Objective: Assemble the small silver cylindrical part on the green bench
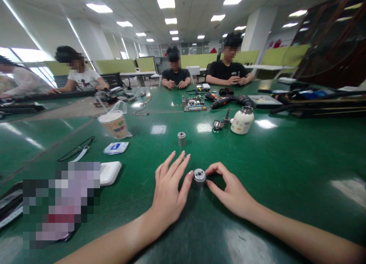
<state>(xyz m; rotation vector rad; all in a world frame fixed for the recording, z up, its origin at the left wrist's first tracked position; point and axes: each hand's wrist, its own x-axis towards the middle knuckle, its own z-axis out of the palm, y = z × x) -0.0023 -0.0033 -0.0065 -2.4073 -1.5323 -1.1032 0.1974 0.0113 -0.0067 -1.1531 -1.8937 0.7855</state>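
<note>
A short silver metal cylinder point(199, 175), like a small motor with holes in its top face, stands upright on the green table between my hands. My left hand point(171, 188) is open, its fingers stretched forward and its thumb tip at the cylinder's left side. With thumb and forefinger curved, my right hand point(231, 189) pinches at the cylinder's right edge; its other fingers are mostly hidden. Beyond my left fingertips stands a second metal cylinder point(181, 139). Something tiny lies by those fingertips, too small to name.
To the left are a drink cup point(114, 123), a tissue packet point(116, 148) and a white box point(110, 173). Ahead lie a circuit board point(194, 104), a power drill point(219, 102) and a cream bottle point(242, 121). Several people sit around the table.
</note>
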